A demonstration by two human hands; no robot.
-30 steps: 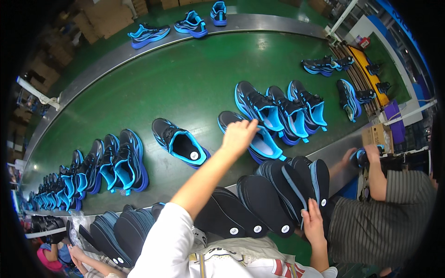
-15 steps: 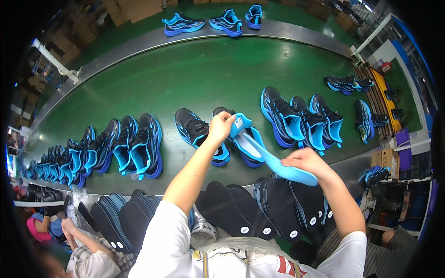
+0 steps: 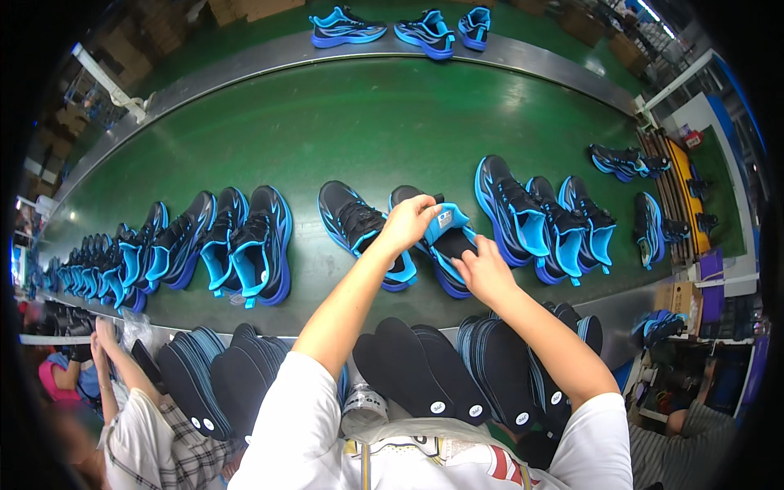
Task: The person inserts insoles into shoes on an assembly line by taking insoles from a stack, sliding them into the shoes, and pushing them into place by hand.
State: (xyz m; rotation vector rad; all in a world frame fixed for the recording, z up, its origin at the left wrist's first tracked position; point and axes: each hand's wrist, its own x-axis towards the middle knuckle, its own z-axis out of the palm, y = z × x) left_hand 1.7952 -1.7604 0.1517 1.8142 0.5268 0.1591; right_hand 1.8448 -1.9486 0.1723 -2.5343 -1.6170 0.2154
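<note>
A black and blue sneaker (image 3: 445,273) stands on the green belt in front of me, its toe pointing away. My left hand (image 3: 411,222) is closed on its tongue (image 3: 445,217), pulling the opening wide. Inside the shoe lies an insole (image 3: 454,244), dark side up. My right hand (image 3: 490,273) is at the heel opening, fingers bent around the insole's rear end; the fingertips are partly hidden. Another sneaker (image 3: 347,214) stands just left, beneath my left forearm.
Stacks of black insoles (image 3: 494,359) with blue edges lie along the near ledge. Rows of sneakers (image 3: 261,237) stand left, with more sneakers (image 3: 510,208) right. Three sneakers (image 3: 347,28) sit on the far metal rail. At lower left, another person's arm (image 3: 122,359) shows.
My right hand has brought the insole forward and down into the sneaker, where its light blue underside no longer shows. My left hand stays on the tongue. The view has shifted slightly.
</note>
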